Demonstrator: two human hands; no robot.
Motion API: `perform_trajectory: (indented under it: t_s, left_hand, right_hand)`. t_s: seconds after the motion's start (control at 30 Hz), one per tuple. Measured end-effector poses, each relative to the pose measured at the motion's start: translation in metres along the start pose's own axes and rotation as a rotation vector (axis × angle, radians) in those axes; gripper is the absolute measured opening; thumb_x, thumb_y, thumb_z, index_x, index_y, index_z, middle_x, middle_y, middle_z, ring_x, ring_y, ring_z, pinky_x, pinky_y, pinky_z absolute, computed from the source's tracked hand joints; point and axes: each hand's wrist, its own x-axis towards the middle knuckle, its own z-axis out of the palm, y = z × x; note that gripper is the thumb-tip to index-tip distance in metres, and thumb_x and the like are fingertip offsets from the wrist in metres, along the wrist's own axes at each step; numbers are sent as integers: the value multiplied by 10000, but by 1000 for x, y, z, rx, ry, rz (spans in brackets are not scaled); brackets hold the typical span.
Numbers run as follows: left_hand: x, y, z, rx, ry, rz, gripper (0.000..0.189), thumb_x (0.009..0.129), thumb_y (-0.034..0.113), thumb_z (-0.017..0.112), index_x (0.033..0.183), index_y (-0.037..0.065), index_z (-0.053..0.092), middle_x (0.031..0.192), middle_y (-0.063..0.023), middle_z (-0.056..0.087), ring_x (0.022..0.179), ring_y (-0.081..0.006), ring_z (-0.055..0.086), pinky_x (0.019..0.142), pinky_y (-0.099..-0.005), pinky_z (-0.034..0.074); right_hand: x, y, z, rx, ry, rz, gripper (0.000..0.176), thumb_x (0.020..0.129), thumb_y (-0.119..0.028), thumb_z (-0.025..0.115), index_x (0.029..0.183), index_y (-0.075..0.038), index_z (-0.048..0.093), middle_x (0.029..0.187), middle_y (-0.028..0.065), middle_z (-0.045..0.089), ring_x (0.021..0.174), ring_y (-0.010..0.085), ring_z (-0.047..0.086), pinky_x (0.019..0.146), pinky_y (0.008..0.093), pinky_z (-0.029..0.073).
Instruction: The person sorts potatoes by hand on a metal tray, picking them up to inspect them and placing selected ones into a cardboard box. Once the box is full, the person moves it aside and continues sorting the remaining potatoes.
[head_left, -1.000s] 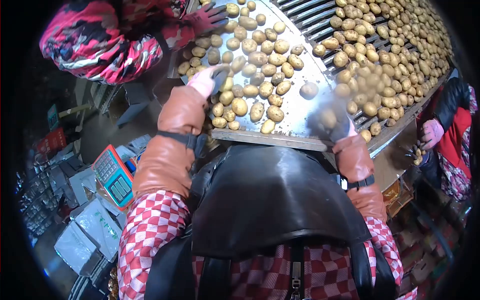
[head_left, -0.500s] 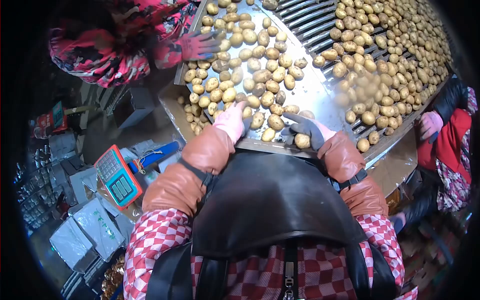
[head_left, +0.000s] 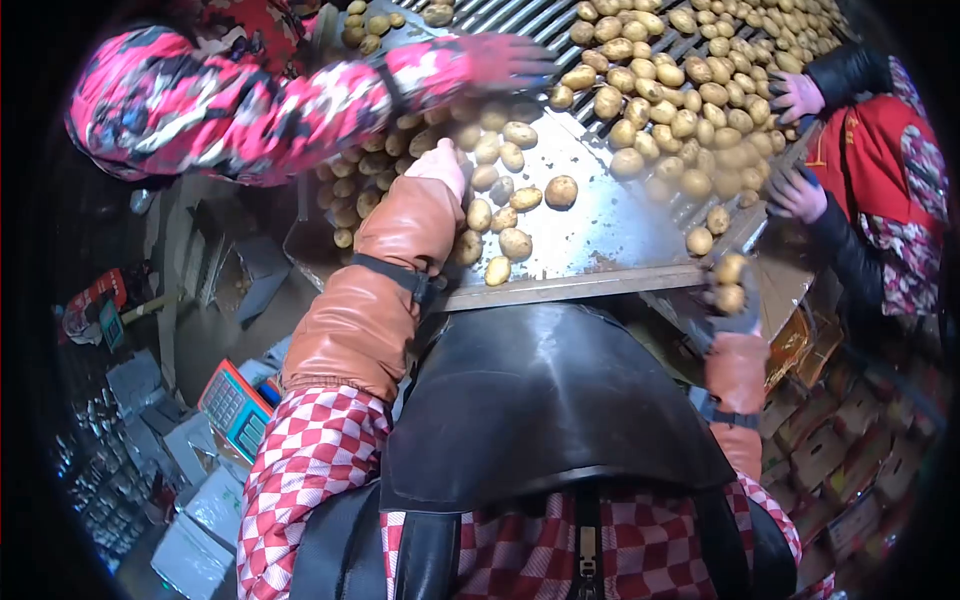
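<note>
My left hand (head_left: 440, 170), in a pink and grey glove, reaches over the left side of the metal sorting table (head_left: 590, 235), among potatoes (head_left: 515, 243). Its fingers are mostly hidden behind the back of the hand. Past the table's right front corner, my right hand (head_left: 740, 318), in a grey glove, holds two potatoes (head_left: 730, 298); the hand is slightly blurred. Several loose potatoes lie on the metal surface to the right of my left hand. A co-worker's gloved hand (head_left: 505, 62) stretches over the table just beyond my left hand.
Many potatoes (head_left: 690, 95) cover a slatted grate (head_left: 470, 25) at the back. On the right, another person's gloved hands (head_left: 798, 97) are at the table's edge. Cardboard boxes (head_left: 850, 430) stand below right. A digital scale (head_left: 237, 408) and white boxes (head_left: 205, 530) are at lower left.
My right hand has moved right, off the table's front edge, and now holds two potatoes. My left hand has moved forward and left. Fewer potatoes lie mid-table; the co-worker's arm reaches farther across.
</note>
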Motion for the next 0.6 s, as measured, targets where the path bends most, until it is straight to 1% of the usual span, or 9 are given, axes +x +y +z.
perform_trajectory:
  t_s: [0.03,0.17,0.2,0.27,0.33,0.43,0.5,0.57,0.6]
  left_hand:
    - [21,-13,22,-103,36,-39,516,955,376,560,1392,110,492,1321,-213,606,1233,-356,581,1032,-435,454]
    - [10,-13,-1,-206,-16,-41,554,833,385,721,1340,214,580,1200,-192,681,1150,-321,645,983,-398,490]
    - [5,-16,-3,-127,36,-12,643,817,396,707,1363,99,541,1149,-195,695,1056,-327,684,926,-381,533]
    - [-16,-12,-4,-333,142,-11,666,785,426,733,1352,122,561,1132,-171,708,1062,-292,683,898,-376,548]
    - [-42,26,-4,-499,-107,128,665,788,432,762,1297,44,581,1114,-189,706,1060,-298,672,925,-376,520]
    - [-67,87,-10,-480,-270,397,696,777,452,786,1282,21,579,1138,-224,672,1093,-334,637,951,-404,488]
    - [-17,88,4,-153,124,655,711,793,468,761,1349,80,547,1256,-221,605,1186,-358,574,994,-431,455]
    - [19,76,-11,114,356,561,684,828,478,701,1419,198,503,1417,-185,495,1296,-388,470,1066,-446,403]
    - [25,56,-18,-55,198,402,630,842,448,699,1386,187,517,1456,-178,457,1320,-387,443,1094,-489,373]
  right_hand:
    - [9,-11,-56,126,-99,-36,473,966,-410,626,1359,-163,537,1120,113,671,903,217,673,666,360,589]
    - [33,-31,-142,-388,476,-440,588,954,-380,658,1450,-140,453,1217,88,620,1003,223,645,837,372,564]
    - [32,-34,-147,-270,451,-341,636,949,-373,665,1471,-103,421,1267,104,584,1043,214,626,859,365,554]
    - [32,-21,-117,-451,118,-236,683,937,-274,678,1506,-81,354,1346,130,528,1063,206,612,839,324,546]
    - [11,5,2,-219,-74,99,806,906,-195,716,1559,-174,244,1410,151,457,1113,224,587,795,277,544]
    - [8,56,89,-63,-433,128,806,917,-332,703,1560,-169,246,1405,122,460,1152,281,574,875,445,552]
    - [18,66,131,-389,-367,114,550,947,-293,642,1429,-103,459,1208,93,582,948,213,622,725,329,534]
    - [12,64,149,-315,-258,227,355,959,-265,618,1242,-52,587,1043,62,635,836,181,620,584,269,463]
    - [10,60,144,-399,-146,216,326,955,-266,618,1203,-55,588,1025,60,624,797,176,610,571,268,454]
